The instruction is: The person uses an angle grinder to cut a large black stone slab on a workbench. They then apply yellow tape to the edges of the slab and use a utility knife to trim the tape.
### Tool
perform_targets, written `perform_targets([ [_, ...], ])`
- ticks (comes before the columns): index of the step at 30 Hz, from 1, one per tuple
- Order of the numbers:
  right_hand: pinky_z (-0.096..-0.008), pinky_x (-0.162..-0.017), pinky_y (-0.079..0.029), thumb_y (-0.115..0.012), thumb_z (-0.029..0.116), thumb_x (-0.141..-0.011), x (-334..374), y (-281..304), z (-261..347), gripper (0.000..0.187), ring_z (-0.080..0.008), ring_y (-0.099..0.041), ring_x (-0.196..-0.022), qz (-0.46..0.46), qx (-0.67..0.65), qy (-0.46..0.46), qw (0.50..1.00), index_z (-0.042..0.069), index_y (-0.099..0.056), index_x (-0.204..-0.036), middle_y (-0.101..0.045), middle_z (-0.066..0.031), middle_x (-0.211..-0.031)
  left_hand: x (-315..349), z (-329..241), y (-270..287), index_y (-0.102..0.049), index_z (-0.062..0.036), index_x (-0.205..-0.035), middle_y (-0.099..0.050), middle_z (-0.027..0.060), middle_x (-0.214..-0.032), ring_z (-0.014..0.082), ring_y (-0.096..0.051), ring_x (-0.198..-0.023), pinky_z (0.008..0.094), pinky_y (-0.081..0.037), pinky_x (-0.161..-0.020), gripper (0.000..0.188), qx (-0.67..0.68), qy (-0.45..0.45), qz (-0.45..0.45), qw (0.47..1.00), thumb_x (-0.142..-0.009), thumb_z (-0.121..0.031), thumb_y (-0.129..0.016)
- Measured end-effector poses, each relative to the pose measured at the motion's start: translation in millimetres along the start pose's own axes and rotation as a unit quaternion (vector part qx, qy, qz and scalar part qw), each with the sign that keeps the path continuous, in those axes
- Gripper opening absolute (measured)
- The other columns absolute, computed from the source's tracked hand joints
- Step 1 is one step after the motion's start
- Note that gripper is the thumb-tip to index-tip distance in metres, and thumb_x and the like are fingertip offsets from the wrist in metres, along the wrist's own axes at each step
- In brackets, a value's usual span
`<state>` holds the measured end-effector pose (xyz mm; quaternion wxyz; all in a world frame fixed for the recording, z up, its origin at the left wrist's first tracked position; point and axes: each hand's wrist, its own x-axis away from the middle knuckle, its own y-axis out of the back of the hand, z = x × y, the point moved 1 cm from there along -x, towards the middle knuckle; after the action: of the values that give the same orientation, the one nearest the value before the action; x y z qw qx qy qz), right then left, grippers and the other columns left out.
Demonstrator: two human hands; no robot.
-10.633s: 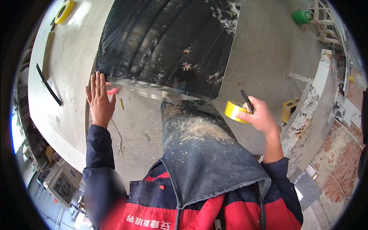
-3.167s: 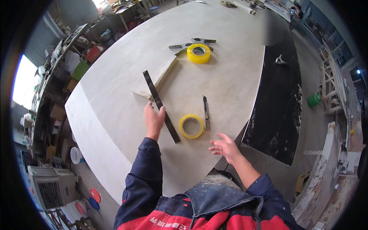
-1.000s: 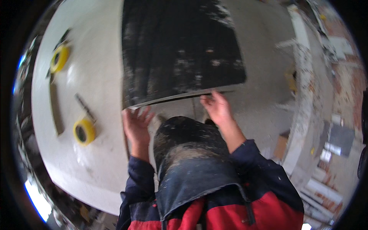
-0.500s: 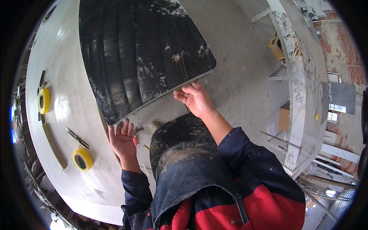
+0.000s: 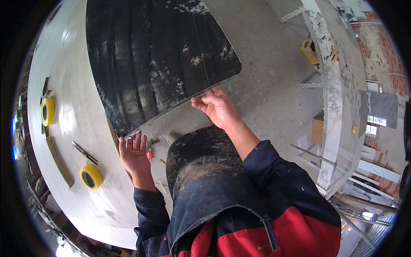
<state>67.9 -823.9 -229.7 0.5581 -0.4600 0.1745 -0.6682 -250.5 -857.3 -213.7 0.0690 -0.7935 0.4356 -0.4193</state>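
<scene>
A large black panel (image 5: 158, 64) with a rounded right corner, pale smears and a thin light edge stretches away from me. Its left side lies along the white table's edge, and the rest juts out over the floor. My left hand (image 5: 136, 160) is palm up at the near left corner, thumb and fingertips against the edge. Farther right, my right hand (image 5: 220, 109) is also palm up, its curled fingers at the near edge and partly under it. The panel's underside is hidden.
On the white table (image 5: 68, 158) lie two yellow tape rolls (image 5: 91, 177) (image 5: 48, 111), a slim dark tool (image 5: 84, 153) and a wooden strip (image 5: 59, 162). A red-handled item (image 5: 149, 155) is low near my left hand. To the right stand a pale frame (image 5: 332, 98) and a yellow box (image 5: 309, 49).
Both hands and the panel's near edge have shifted very slightly up and left in view. The left fingertips now overlap the edge more. The whole scene has also shifted a little.
</scene>
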Motion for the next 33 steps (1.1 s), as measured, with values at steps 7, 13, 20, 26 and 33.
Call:
perform_targets([
  [7, -0.0445, -0.097, -0.057, -0.053, -0.004, -0.083, 0.7, -0.9, 2.9, 0.034, -0.0293, -0.070, -0.103, 0.028, 0.005, 0.004, 1.000, -0.001, -0.059, -0.116, -0.069, -0.0147, -0.110, -4.4, -1.6, 5.5, -0.054, -0.0058, -0.119, -0.057, 0.0091, -0.111, 0.0372, -0.064, -0.110, 0.0521, -0.055, -0.097, 0.029, -0.006, -0.011, -0.001, 1.000, -0.099, -0.025, -0.064],
  [13, -0.0466, -0.104, -0.053, -0.055, -0.001, -0.083, 3.3, 1.5, 2.6, 0.037, -0.0328, -0.066, -0.112, 0.083, -0.047, 0.006, 0.995, 0.000, -0.060, -0.119, -0.068, -0.0147, -0.114, -4.1, -0.1, 6.4, -0.054, -0.0127, -0.132, -0.061, 0.0066, -0.111, 0.0358, -0.066, -0.107, 0.0537, -0.057, -0.092, 0.034, -0.014, -0.035, -0.030, 0.999, -0.100, -0.019, -0.062],
  [20, -0.0474, -0.098, -0.055, -0.070, 0.017, -0.094, 0.4, -4.0, -4.3, 0.008, -0.0314, -0.070, -0.103, 0.006, -0.038, 0.002, 0.999, 0.010, -0.066, -0.090, -0.072, -0.0100, -0.093, 2.2, -4.5, -4.1, -0.042, -0.0082, -0.141, -0.061, 0.0094, -0.109, 0.0429, -0.068, -0.106, 0.0541, -0.061, -0.084, 0.046, -0.016, -0.054, -0.042, 0.997, -0.099, -0.012, -0.060],
  [26, -0.0438, -0.086, -0.059, -0.067, 0.015, -0.096, -2.4, -6.6, -3.5, 0.009, -0.0278, -0.072, -0.090, -0.061, -0.026, 0.003, 0.998, 0.010, -0.061, -0.093, -0.069, -0.0085, -0.088, -0.8, 0.8, -0.2, -0.041, -0.0122, -0.145, -0.061, 0.0084, -0.109, 0.0427, -0.067, -0.110, 0.0527, -0.059, -0.087, 0.050, -0.032, -0.046, -0.052, 0.997, -0.099, -0.011, -0.059],
  [33, -0.0422, -0.083, -0.059, -0.067, 0.017, -0.097, -3.2, -11.7, -2.3, 0.010, -0.0280, -0.073, -0.089, -0.077, 0.007, 0.007, 0.997, 0.011, -0.063, -0.091, -0.071, -0.0099, -0.086, -2.0, -1.4, -0.9, -0.043, -0.0107, -0.143, -0.060, 0.0094, -0.114, 0.0399, -0.067, -0.110, 0.0497, -0.059, -0.088, 0.045, -0.043, -0.049, -0.039, 0.997, -0.101, -0.013, -0.058],
])
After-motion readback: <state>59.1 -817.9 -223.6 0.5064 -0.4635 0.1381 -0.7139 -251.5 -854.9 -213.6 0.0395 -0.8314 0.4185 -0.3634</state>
